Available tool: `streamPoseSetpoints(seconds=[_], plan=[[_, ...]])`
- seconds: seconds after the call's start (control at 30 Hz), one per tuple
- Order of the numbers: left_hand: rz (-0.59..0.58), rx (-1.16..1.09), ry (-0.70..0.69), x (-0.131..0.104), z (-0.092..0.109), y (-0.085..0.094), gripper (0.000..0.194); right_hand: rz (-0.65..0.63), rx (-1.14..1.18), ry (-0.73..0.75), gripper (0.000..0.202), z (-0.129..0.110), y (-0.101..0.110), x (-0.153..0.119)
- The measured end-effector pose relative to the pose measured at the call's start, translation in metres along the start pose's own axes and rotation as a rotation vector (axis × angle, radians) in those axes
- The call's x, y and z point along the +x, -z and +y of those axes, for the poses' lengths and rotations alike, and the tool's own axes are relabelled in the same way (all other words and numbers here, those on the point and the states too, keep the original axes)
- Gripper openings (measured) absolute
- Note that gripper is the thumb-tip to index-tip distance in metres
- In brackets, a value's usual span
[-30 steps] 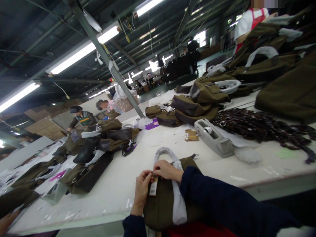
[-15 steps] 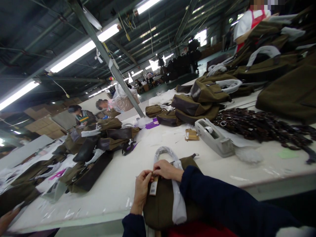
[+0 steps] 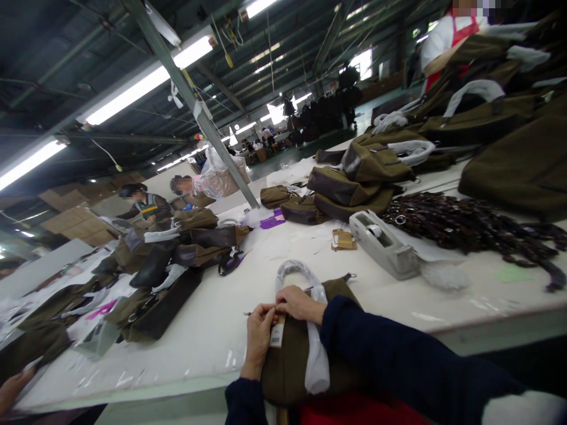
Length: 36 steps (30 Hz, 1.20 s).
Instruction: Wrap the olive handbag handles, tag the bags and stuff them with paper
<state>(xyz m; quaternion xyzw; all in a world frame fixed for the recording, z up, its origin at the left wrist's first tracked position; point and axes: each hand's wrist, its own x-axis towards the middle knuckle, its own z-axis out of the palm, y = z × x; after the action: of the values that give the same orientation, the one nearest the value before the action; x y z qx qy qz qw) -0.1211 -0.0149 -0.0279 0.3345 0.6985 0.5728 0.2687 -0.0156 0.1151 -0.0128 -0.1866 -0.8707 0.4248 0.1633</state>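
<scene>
While the bag [image 3: 286, 369] sat at the table edge [image 3: 172, 389], at six o'clock, the left hand [image 3: 258, 333] and right hand [image 3: 298, 303] pinched the tag [image 3: 277, 336] at its top, presumably for control.

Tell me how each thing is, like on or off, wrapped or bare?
Lights: on
Tag: barcode showing
Left hand: pinching at the tag's top
Right hand: pinching there too
Near bag: can't tell if zipped
Its handles: wrapped
Tape holder: upright
Bags on the right: piled
Dark straps: heaped
</scene>
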Motion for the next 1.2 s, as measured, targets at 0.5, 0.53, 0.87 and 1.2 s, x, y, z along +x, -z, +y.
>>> streamPoseSetpoints(seconds=[0.5,0.53,0.87,1.2], plan=[[0.443,0.015,0.122,-0.068,-0.012,0.054,0.061,0.378,0.022,-0.013,0.024,0.021,0.098,-0.116],[0.440,0.010,0.166,-0.074,-0.020,0.056,0.064,0.438,-0.009,-0.044,0.028,0.033,0.098,-0.129],[0.347,-0.282,0.285,-0.095,-0.007,0.027,0.060,0.355,0.514,-0.274,0.056,0.042,0.079,-0.158],[0.312,-0.466,-0.038,-0.106,0.076,0.022,0.058,0.419,0.803,-0.032,0.070,-0.026,0.117,-0.124]])
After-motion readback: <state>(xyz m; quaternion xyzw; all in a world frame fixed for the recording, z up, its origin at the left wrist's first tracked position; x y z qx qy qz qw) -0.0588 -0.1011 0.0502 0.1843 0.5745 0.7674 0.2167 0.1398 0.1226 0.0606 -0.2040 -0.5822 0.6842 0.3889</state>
